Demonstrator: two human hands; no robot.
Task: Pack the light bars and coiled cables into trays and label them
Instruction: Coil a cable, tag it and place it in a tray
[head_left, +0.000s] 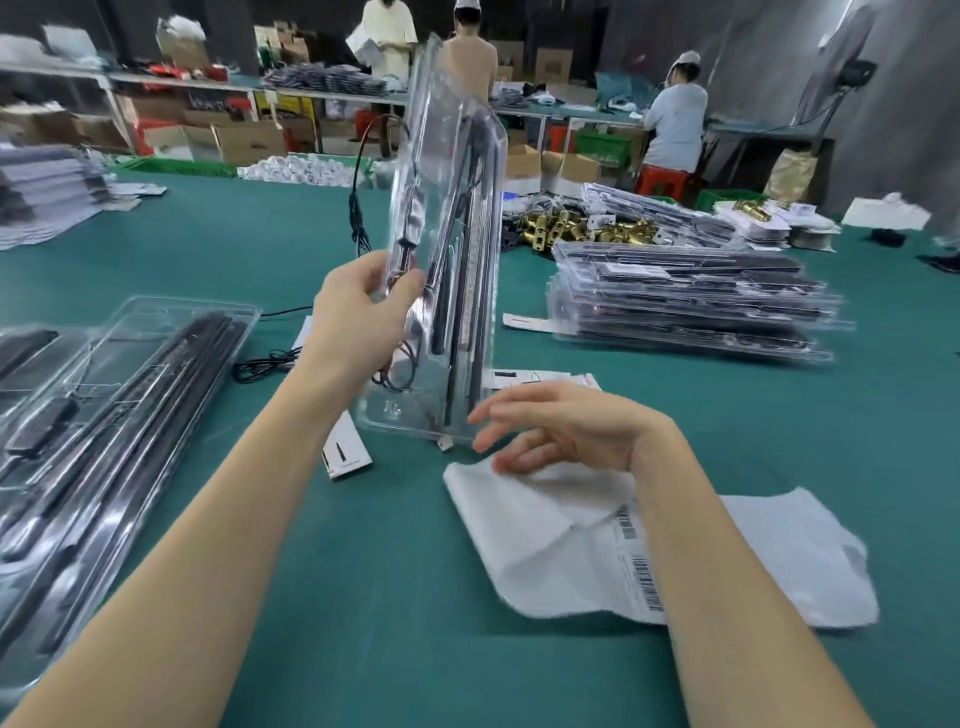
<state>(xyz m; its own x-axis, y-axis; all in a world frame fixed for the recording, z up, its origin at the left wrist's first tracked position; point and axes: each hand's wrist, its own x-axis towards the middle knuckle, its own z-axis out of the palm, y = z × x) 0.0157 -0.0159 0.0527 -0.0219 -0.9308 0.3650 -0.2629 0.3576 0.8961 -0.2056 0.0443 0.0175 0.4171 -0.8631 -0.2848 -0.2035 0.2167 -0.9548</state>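
Above the table (415, 597), the left hand (358, 317) pinches 1 upright tray (457, 208) midway; right hand (556, 423) hangs loose below. Thin, slippery plastic probably flexes; hold its stiffer edges.

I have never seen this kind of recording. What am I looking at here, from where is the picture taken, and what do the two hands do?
There is no machine here: a person works with bare hands, and the one picture comes from a camera worn on the head, looking forward and down.

The left hand grips a clear plastic tray standing on end on the green table. Dark light bars and thin cables lie inside it. The right hand is open beside the tray's lower end and holds nothing.

On the table lie a white sheet with barcode labels, open trays with bars at the left, and a stack of packed trays at the right. Other workers stand at benches behind.
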